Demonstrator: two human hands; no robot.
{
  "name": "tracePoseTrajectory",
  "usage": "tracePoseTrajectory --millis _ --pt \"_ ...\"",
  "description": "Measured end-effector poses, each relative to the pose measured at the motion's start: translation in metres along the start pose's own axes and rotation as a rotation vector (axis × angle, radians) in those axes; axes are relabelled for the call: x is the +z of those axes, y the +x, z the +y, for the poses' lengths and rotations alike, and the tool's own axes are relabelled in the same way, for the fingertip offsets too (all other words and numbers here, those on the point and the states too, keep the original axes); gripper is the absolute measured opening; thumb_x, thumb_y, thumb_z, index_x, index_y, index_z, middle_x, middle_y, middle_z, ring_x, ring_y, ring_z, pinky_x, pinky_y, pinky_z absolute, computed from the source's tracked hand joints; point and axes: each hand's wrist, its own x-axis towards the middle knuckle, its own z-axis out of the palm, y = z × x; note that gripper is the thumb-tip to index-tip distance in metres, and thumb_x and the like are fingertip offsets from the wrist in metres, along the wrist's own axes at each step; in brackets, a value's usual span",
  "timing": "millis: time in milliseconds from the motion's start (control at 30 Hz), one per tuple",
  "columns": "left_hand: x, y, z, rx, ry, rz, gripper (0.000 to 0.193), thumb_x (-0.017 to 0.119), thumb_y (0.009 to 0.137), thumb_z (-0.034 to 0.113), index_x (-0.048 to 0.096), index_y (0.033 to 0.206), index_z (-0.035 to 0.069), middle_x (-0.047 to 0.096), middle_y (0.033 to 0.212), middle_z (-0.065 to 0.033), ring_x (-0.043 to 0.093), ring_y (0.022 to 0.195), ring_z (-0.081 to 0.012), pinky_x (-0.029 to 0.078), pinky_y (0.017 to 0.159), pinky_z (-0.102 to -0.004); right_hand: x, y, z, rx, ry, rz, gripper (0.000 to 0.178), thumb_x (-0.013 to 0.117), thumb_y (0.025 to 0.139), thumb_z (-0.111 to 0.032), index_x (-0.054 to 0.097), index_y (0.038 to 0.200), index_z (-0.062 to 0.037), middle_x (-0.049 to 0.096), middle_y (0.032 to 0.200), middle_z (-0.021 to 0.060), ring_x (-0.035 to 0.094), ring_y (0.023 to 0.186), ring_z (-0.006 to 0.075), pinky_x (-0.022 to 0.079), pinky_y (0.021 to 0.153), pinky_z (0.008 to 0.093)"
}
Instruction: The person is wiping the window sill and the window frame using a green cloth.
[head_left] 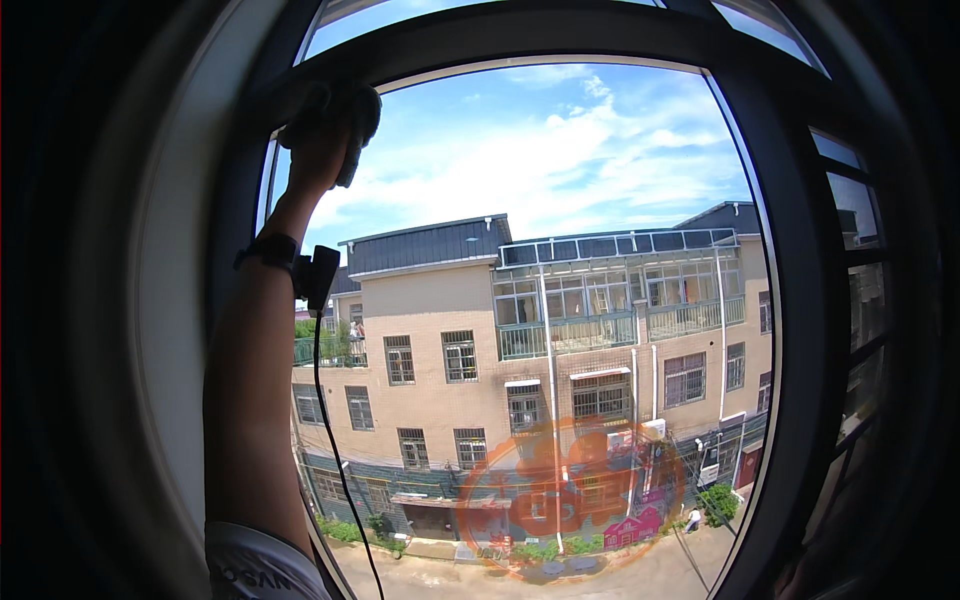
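My left hand (318, 155) is raised to the upper left corner of a large window. Its fingers are closed on a dark, bunched cloth (362, 125), pressed near where the pane meets the dark window frame (560, 32). Against the bright sky the hand and cloth are in shadow, so the fingertips do not show clearly. A black strap (268, 252) with a small dark device (320, 275) sits on my left wrist, and a black cable (335, 445) hangs from it. My right hand cannot be made out.
The dark frame's right upright (790, 300) borders the pane, with a barred, dark window section (862, 290) beyond it. A pale wall edge (165, 300) runs along the left. Through the glass stand a beige building (430, 310) and a street; a round orange-and-pink sticker (590, 505) marks the lower pane.
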Motion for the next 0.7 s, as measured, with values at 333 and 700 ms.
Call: tracePoseTrajectory --millis 333,700 --pt "-0.019 -0.038 -0.148 -0.304 0.121 0.089 0.053 0.03 0.106 0.04 0.055 0.133 0.003 0.063 0.127 -0.0211 0.059 0.12 -0.0319 0.042 0.104 -0.0433 0.045 -0.038 -0.029 -0.029 0.012 -0.069 0.043 0.05 0.1 -0.055 0.063 0.109 -0.0145 0.039 0.062 -0.0115 0.03 0.047 0.0015 0.02 0.041 0.0211" --pt "0.041 0.022 0.123 -0.109 0.22 0.008 0.046 0.032 0.104 0.035 0.063 0.119 0.006 0.068 0.115 -0.0194 0.065 0.106 -0.0345 0.047 0.098 -0.0465 0.032 -0.039 -0.044 -0.063 -0.1 -0.217 0.063 0.041 0.104 -0.054 0.06 0.128 0.0007 0.034 0.058 -0.0084 0.029 0.046 0.003 0.02 0.041 0.0216"
